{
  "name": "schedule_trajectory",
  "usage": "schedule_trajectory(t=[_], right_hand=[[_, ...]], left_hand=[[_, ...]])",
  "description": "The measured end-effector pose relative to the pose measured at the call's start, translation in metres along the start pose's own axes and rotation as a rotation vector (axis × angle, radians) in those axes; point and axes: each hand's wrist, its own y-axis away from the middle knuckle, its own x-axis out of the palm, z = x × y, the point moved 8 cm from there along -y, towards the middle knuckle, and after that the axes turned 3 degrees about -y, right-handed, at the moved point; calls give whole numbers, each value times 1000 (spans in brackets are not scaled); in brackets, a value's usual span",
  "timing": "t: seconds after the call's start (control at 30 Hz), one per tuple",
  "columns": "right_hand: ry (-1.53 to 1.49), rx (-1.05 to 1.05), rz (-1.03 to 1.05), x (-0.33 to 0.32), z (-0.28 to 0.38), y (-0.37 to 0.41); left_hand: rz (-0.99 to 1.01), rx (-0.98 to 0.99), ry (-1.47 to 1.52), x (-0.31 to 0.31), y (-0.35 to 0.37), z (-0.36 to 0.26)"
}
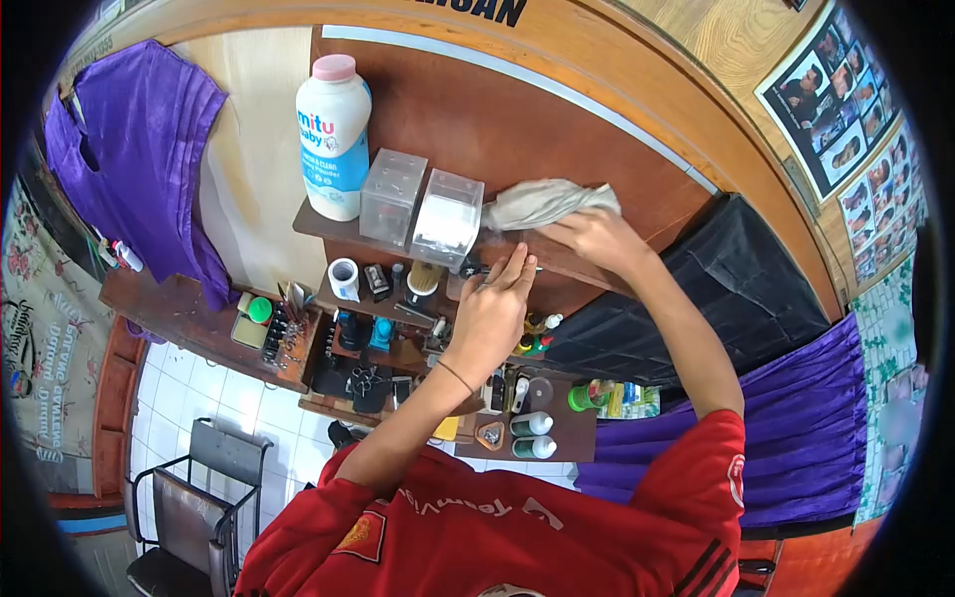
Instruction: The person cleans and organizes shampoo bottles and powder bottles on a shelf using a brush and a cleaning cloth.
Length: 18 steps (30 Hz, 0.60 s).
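My right hand (592,237) is closed on a pale grey cloth (552,204), which lies against the upper brown shelf (577,261). Just left of it, my left hand (494,313) reaches up to the shelf's front edge, near a thin dark item whose shape is partly hidden by the fingers. What that hand holds, if anything, I cannot make out. Beside the cloth stand two clear plastic boxes, one empty-looking (394,199) and one with white contents (448,221). A white and blue powder bottle (333,139) with a pink cap stands left of them.
A lower shelf holds a white roll (344,279), a brush (424,281) and small bottles. Scissors (366,383) lie below on the counter. Purple cloth (149,149) hangs at the left, black sheeting (736,279) at the right. A chair (199,497) stands lower left.
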Motion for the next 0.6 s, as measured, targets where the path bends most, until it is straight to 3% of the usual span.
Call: schedule_trajectory(t=[0.03,0.17,0.23,0.37,0.43,0.53,0.57,0.6], right_hand=[[38,-43,-111,-22,1,-2],[70,389,-210,-61,-48,8],[57,226,-294,-65,-35,11],[-223,278,18,-13,-11,41],[-100,352,223,15,-12,65],[153,241,-134,-35,-17,65],[251,245,-374,-70,-22,59],[260,388,-329,-71,-40,68]], left_hand=[[8,-4,-2,1,0,1],[23,-26,29,0,-1,-4],[-63,5,-2,-4,-2,-6],[-70,23,39,-4,-3,-3],[-78,37,45,-2,-4,-2],[-59,30,27,-3,-5,-8],[-66,42,7,-2,-5,-9],[-60,37,0,-2,-5,-11]])
